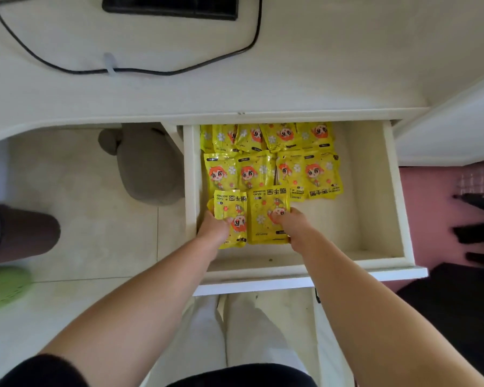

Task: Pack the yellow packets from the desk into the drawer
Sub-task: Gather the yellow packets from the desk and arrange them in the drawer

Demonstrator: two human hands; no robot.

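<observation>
Head view: a person's bare arms reach into an open white drawer (361,191) pulled out beneath a white desk (319,65). The left hand (214,227) has its fingers curled round the 9 o'clock edge of a yellow hand-warmer packet (232,208). The right hand (294,223) pinches the 3 o'clock edge of a neighbouring packet (266,210), thumb on its printed face. The two packets lie side by side, edges touching, on the drawer floor. Beyond them, toward 12 o'clock, a middle row of packets (274,171) and a back row of packets (266,136) fill the drawer's 10 o'clock corner, overlapping one another. The drawer's 3 o'clock half shows bare floor. On the desk, at 11 o'clock in the frame, a black cable (151,70) loops below a flat black device (171,7). A grey soft object (148,163) sits under the desk at 9 o'clock of the drawer.
</observation>
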